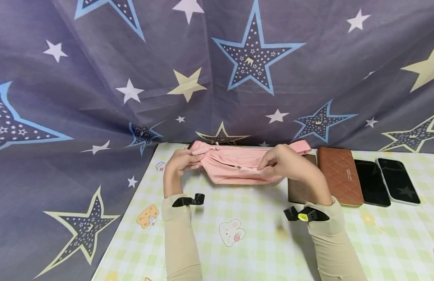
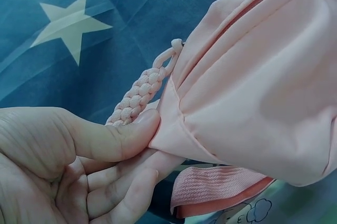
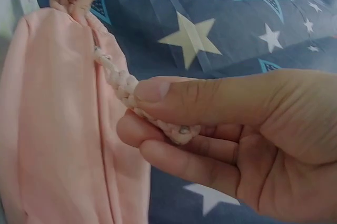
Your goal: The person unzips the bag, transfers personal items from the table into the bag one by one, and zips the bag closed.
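Note:
A pink waist bag (image 1: pixel 234 178) lies near the back of the table. My left hand (image 1: pixel 182 160) pinches its left corner between thumb and fingers. Beside that thumb, a braided cord pull (image 2: pixel 138 95) hangs from one zipper. My right hand (image 3: pixel 226 129) pinches another braided zipper pull (image 3: pixel 122 83) between thumb and fingers, at the bag's front. The front zipper (image 1: pixel 222 161) shows a narrow gap to the left of its slider. What lies inside the bag is hidden. A pink strap (image 1: pixel 301 146) sticks out at the right end.
Right of the bag lie a brown flat item (image 1: pixel 297 189), partly behind my right hand, a quilted brown wallet (image 1: pixel 340 175) and two phones, a black phone (image 1: pixel 371 182) and a light-edged phone (image 1: pixel 399 180). A starry curtain (image 1: pixel 217 105) hangs behind the checked tablecloth (image 1: pixel 259 249).

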{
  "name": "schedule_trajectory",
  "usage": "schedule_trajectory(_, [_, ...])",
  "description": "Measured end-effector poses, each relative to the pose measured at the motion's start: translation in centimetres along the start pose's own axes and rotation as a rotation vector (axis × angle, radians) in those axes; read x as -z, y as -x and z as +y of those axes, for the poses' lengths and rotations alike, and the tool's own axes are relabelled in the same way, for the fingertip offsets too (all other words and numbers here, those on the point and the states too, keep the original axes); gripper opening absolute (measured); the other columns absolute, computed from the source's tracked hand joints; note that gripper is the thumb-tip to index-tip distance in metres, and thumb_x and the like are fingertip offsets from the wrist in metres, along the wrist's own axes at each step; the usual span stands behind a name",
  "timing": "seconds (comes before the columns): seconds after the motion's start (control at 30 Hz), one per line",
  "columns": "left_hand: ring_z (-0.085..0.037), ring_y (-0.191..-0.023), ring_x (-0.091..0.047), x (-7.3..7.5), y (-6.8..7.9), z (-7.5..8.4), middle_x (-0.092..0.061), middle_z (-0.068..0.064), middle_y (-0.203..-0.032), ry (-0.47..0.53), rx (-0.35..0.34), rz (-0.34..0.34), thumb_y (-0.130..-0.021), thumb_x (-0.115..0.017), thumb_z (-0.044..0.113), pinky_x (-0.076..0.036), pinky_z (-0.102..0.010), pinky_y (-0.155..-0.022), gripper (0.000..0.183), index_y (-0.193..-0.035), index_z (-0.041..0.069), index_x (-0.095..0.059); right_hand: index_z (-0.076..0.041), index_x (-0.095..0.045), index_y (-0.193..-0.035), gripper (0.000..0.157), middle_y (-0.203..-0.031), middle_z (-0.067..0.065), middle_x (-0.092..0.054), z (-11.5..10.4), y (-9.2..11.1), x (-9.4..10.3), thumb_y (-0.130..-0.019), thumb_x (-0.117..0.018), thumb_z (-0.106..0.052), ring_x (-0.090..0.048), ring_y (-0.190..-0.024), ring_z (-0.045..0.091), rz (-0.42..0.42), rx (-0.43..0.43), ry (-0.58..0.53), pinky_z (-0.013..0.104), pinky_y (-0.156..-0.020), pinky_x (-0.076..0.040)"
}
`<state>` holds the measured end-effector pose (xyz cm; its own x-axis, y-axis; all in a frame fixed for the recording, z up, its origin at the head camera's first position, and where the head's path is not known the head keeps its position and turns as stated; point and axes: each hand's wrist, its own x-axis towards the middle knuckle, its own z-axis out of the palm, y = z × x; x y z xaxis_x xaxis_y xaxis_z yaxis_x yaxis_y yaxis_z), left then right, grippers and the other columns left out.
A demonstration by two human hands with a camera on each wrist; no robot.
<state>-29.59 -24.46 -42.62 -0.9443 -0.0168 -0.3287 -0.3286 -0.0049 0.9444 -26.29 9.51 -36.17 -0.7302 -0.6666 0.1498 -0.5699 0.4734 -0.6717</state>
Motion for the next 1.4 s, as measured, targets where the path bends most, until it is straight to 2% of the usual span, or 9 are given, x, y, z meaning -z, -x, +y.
schedule_trajectory(0.1, [-0.011,-0.059,-0.068,0.1,-0.1,-0.1,-0.069,-0.002,-0.064,0.003,0.006,-0.006,-0.082,-0.069,-0.001,-0.058,-0.032,-0.075,0.005,-0.086,0.000,-0.066,-0.011,-0.075,-0.077,0.014,-0.072,-0.003,-0.068,0.4,0.6,0.7,-0.074,-0.072,0.002,-0.053,-0.063,0.006,-0.005,-0.018,-0.031,0.018,-0.056,-0.048])
schedule_trajectory(0.27, [-0.010,-0.058,-0.068,0.3,-0.3,-0.2,-0.069,0.000,-0.063,-0.013,0.018,-0.007,-0.083,-0.068,0.000,-0.059,-0.028,-0.068,0.008,-0.081,0.007,-0.065,-0.009,-0.075,-0.080,0.013,-0.078,0.002,-0.071,1.4,1.3,1.6,-0.074,-0.073,0.002,-0.059,-0.069,0.004,-0.016,-0.023,-0.062,0.020,-0.062,-0.054])
schedule_trajectory(0.47, [-0.011,-0.061,-0.069,0.6,-0.1,-0.1,-0.070,0.000,-0.066,-0.002,0.013,-0.024,-0.081,-0.071,0.002,-0.058,-0.033,-0.075,0.009,-0.079,0.007,-0.064,-0.011,-0.076,-0.082,0.016,-0.085,0.002,-0.072,2.4,1.7,2.2,-0.073,-0.076,0.002,-0.064,-0.080,0.009,-0.022,-0.021,-0.073,0.020,-0.069,-0.056])
schedule_trajectory(0.77, [-0.011,-0.057,-0.068,0.4,0.1,0.0,-0.068,0.000,-0.063,0.008,0.006,-0.014,-0.081,-0.070,-0.001,-0.059,-0.030,-0.069,0.010,-0.076,0.007,-0.066,-0.010,-0.076,-0.082,0.013,-0.087,0.006,-0.068,3.6,2.8,3.5,-0.073,-0.078,0.000,-0.062,-0.079,0.010,-0.002,0.033,-0.107,0.021,-0.065,-0.056])
schedule_trajectory(0.83, [-0.011,-0.057,-0.068,0.4,0.1,0.0,-0.068,0.000,-0.062,0.015,0.006,-0.019,-0.081,-0.069,-0.001,-0.060,-0.028,-0.066,0.012,-0.074,0.007,-0.066,-0.010,-0.076,-0.083,0.012,-0.088,0.006,-0.070,3.9,3.1,3.7,-0.073,-0.079,-0.004,-0.062,-0.081,0.009,0.000,0.013,-0.106,0.021,-0.065,-0.056])
schedule_trajectory(0.97, [-0.010,-0.054,-0.066,0.3,0.1,0.0,-0.067,0.000,-0.061,0.016,0.007,-0.011,-0.081,-0.070,-0.002,-0.059,-0.025,-0.061,0.012,-0.075,0.008,-0.066,-0.010,-0.076,-0.083,0.011,-0.081,0.004,-0.072,4.4,3.6,4.1,-0.073,-0.080,-0.008,-0.063,-0.073,0.007,0.003,-0.070,-0.121,0.020,-0.062,-0.056])
schedule_trajectory(1.17, [-0.009,-0.055,-0.066,0.2,0.0,-0.1,-0.068,0.001,-0.061,0.001,0.007,-0.009,-0.082,-0.069,-0.001,-0.059,-0.025,-0.064,0.008,-0.079,0.006,-0.065,-0.006,-0.075,-0.086,0.015,-0.082,0.008,-0.072,4.9,4.3,4.6,-0.072,-0.080,-0.008,-0.065,-0.070,0.009,0.021,-0.160,-0.170,0.021,-0.063,-0.056])
schedule_trajectory(1.27, [-0.009,-0.055,-0.066,0.2,-0.1,-0.1,-0.068,0.002,-0.062,-0.010,0.003,-0.005,-0.082,-0.068,-0.001,-0.059,-0.025,-0.064,0.007,-0.087,0.002,-0.064,-0.004,-0.075,-0.086,0.015,-0.083,0.011,-0.071,5.1,4.7,4.8,-0.072,-0.079,-0.005,-0.065,-0.070,0.008,0.035,-0.198,-0.190,0.022,-0.063,-0.056])
schedule_trajectory(1.4, [-0.008,-0.054,-0.065,0.3,-0.1,-0.2,-0.067,0.002,-0.061,-0.010,-0.001,0.012,-0.083,-0.067,-0.002,-0.059,-0.023,-0.061,0.022,-0.103,-0.007,-0.060,-0.003,-0.075,-0.087,0.015,-0.081,0.012,-0.072,5.7,5.2,5.2,-0.073,-0.079,-0.005,-0.064,-0.067,0.007,0.064,-0.267,-0.159,0.022,-0.062,-0.056])
